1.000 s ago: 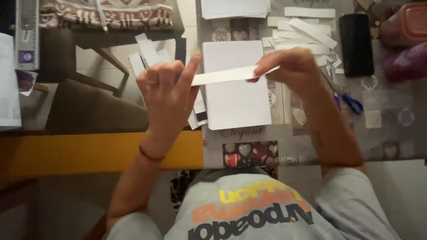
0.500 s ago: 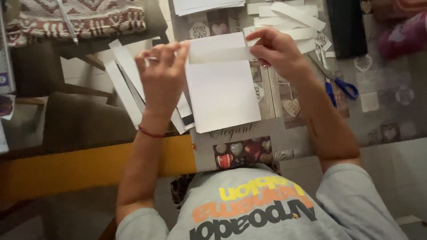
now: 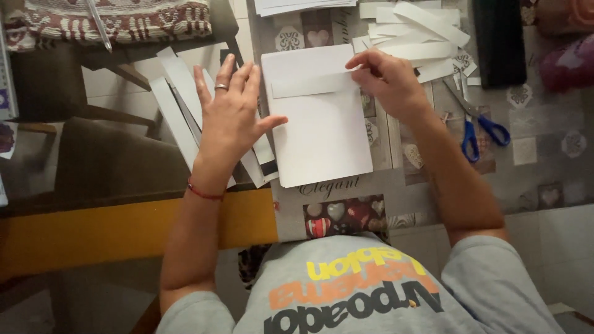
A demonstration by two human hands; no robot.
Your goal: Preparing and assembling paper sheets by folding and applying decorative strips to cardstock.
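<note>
White paper strip [image 3: 312, 84] sits pinched at its right end in your right hand [image 3: 387, 83], thumb and fingertips closed on it, the strip lying level across the upper part of the white sheet [image 3: 322, 133]. Your left hand [image 3: 232, 117] is spread flat, fingers open and holding nothing, palm down over loose strips [image 3: 176, 111] at the sheet's left edge; its thumb reaches toward the sheet and touches that edge. A ring shows on one finger and a red band on the wrist. The sheet rests on the bench [image 3: 544, 142], on a patterned cloth with hearts, just in front of you. Beyond your right hand lies a heap of cut strips [image 3: 421, 31], and more white paper [image 3: 303, 6] lies at the far edge. Blue-handled scissors [image 3: 479, 127] lie to the right of your right forearm, near it but apart. A dark flat thing [image 3: 498, 43] lies past the scissors.
</note>
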